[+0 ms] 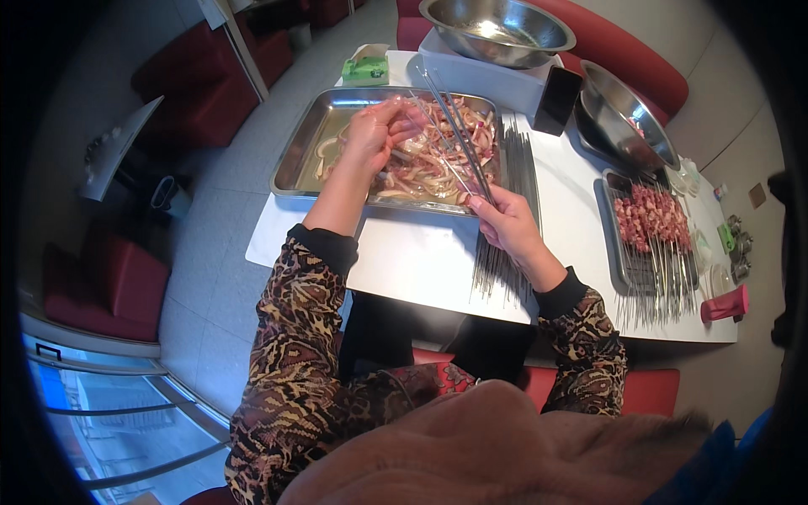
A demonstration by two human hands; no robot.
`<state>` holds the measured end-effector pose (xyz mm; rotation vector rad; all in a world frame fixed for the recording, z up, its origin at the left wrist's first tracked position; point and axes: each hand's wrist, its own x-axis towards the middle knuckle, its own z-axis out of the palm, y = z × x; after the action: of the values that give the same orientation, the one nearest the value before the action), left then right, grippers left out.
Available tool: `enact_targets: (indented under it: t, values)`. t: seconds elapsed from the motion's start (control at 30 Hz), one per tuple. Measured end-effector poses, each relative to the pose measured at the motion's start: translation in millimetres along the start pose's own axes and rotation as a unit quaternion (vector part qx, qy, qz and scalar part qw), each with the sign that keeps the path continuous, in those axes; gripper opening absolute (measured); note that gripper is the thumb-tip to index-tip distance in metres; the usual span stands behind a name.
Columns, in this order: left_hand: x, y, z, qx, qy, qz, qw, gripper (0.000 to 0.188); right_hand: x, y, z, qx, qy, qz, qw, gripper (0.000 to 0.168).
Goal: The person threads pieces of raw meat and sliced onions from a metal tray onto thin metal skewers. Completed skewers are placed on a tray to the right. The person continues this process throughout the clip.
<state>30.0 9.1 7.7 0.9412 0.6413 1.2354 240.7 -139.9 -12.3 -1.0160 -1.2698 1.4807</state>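
Observation:
My right hand (505, 221) is closed around several thin metal skewers (464, 136), which point up and left across the right part of a steel tray (297, 148). Over the tray's middle is my left hand (379, 129), its fingers partly curled and slightly blurred; whether it touches or holds anything is unclear. Raw meat strips mixed with sliced onion (435, 173) lie in the tray, with liquid at its left side. A thick row of loose metal skewers (521, 170) rests on the white table along the tray's right side, passing beneath my right hand.
At the right, a dark tray (622, 271) bears skewered raw meat (653, 218). Behind stand a steel bowl (499, 38) on a white plastic bin (480, 82), a tilted steel bowl (631, 120), a black phone (557, 101) and a green tissue pack (366, 68). A pink cup (724, 305) lies near the right edge.

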Motion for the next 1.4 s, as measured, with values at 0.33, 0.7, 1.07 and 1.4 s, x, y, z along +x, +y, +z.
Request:
enact_targets:
  t: [0.33, 0.7, 1.07, 1.4]
  values:
    - [-5.5, -5.6, 7.1, -0.019, -0.013, -0.017, 1.000, 0.018, -2.0, 1.9, 4.3, 0.007, 0.014, 0.011, 1.000, 0.032]
    - [-19.7, -24.4, 25.6, 0.032, -0.075, -0.085, 0.993, 0.025, 2.4, -0.2, 3.2, 0.029, 0.047, -0.003, 0.998, 0.032]
    - [-20.4, -23.5, 27.3, -0.011, -0.076, -0.082, 0.994, 0.018, 1.7, -2.4, 3.4, 0.035, 0.040, -0.001, 0.999, 0.031]
    - [-1.9, -7.1, -1.3, -0.101, 0.014, 0.030, 0.994, 0.023, -6.1, -8.1, 9.2, -0.006, 0.019, 0.045, 0.999, 0.031]
